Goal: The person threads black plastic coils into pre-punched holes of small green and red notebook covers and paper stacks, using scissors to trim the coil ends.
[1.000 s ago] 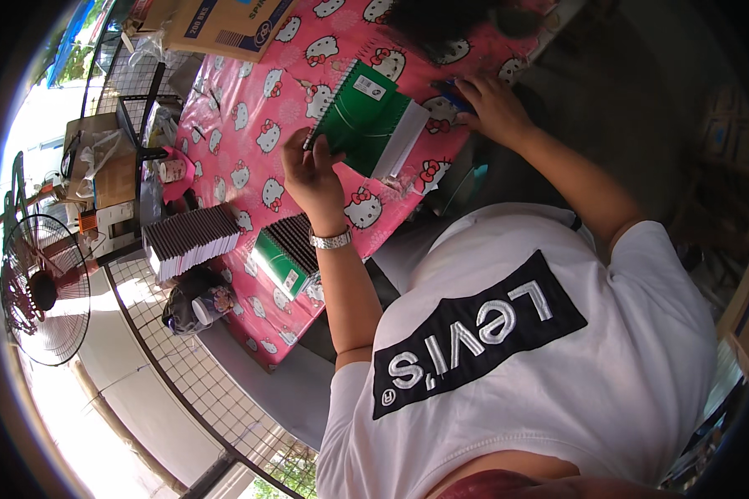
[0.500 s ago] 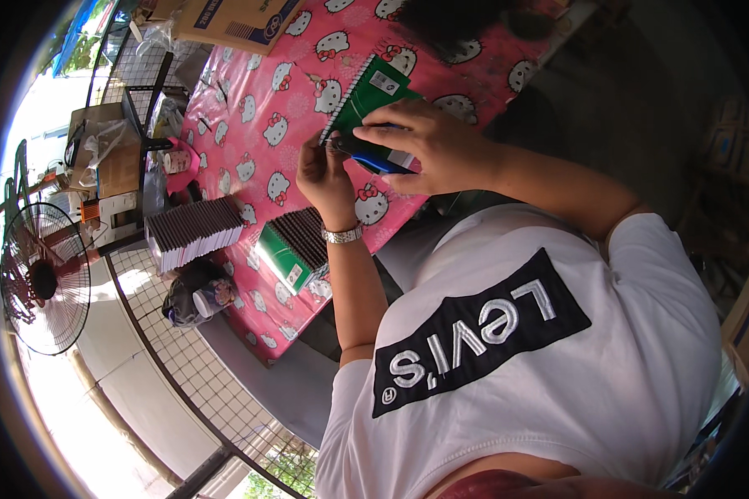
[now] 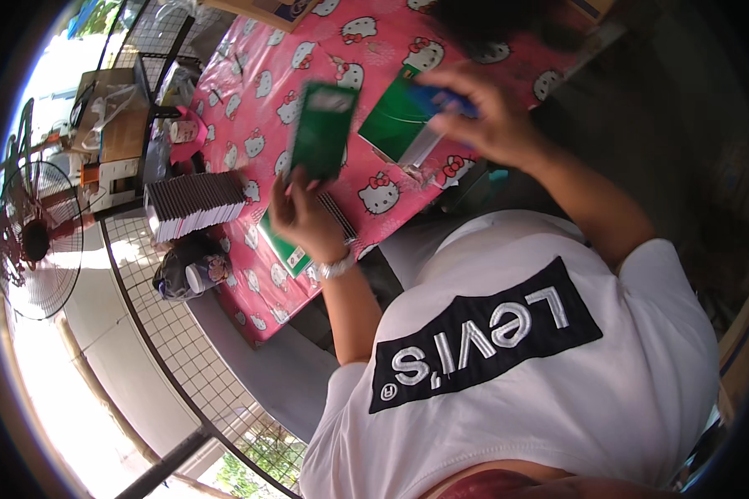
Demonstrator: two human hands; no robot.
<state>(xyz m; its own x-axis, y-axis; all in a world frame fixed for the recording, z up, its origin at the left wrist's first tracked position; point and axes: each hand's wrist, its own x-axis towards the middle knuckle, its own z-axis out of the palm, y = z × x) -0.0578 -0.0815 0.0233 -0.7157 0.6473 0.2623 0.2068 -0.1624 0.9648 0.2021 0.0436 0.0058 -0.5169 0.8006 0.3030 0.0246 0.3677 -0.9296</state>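
Note:
A green-covered spiral notebook (image 3: 323, 131), blurred by motion, is raised over the table in my left hand (image 3: 304, 218), whose fingers close on its lower end. Below that hand lies a partly covered row of green spiral notebooks (image 3: 290, 251). My right hand (image 3: 499, 125) grips a blue-handled tool (image 3: 445, 101) that looks like pliers, though its head is smeared. Under and beside the tool, a pile of green-covered books (image 3: 391, 116) with white page edges rests near the table's front edge. No coil shows on that pile's visible side.
A tall row of coil-bound notebooks (image 3: 195, 202) stands at the table's left end, with a dark plastic bag (image 3: 179, 270) beside it. A pink-patterned cloth (image 3: 258, 100) covers the table. Farther left are a fan (image 3: 37, 237), a wire-mesh fence (image 3: 171, 349) and a cardboard box (image 3: 116, 125).
My hands have parted. The left has drawn the notebook leftward toward the green row; the right has moved right and farther away with the blue tool, exposing the green pile.

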